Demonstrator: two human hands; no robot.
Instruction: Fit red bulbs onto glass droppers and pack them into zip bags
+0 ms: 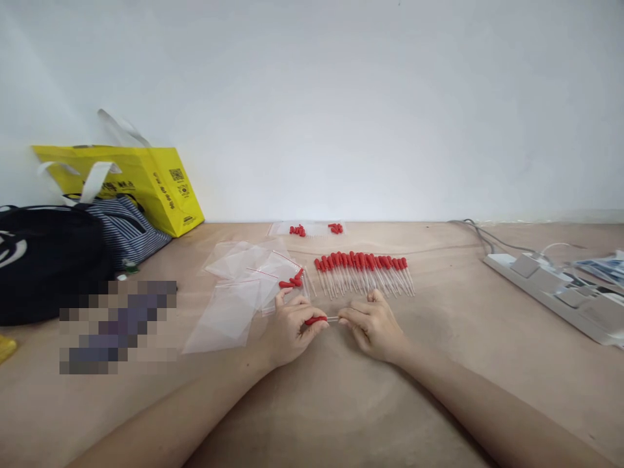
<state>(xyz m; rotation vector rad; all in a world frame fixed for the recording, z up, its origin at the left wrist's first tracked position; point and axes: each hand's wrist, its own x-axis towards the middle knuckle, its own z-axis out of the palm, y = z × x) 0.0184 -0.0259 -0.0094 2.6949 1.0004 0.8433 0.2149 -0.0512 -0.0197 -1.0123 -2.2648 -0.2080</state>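
Between thumb and fingers, my left hand (295,328) pinches a red rubber dropper bulb (316,320). My right hand (373,325) grips a thin clear dropper tube (333,319), whose end meets the bulb; how deep it sits inside is hidden. Just beyond my hands lies a slanted row of droppers (363,273) with red bulbs at the far end and clear tubes toward me. Several loose red bulbs (291,282) rest on clear zip bags (234,305) by my left hand, with a few loose tubes (308,284) beside them.
Against the wall lies another clear bag (316,229) with red bulbs on it. A white power strip (550,296) with plugs and cables is on the right. At left are a yellow shopping bag (170,188), a striped pouch (127,227), a black bag (53,260) and a blurred-out object (117,328).
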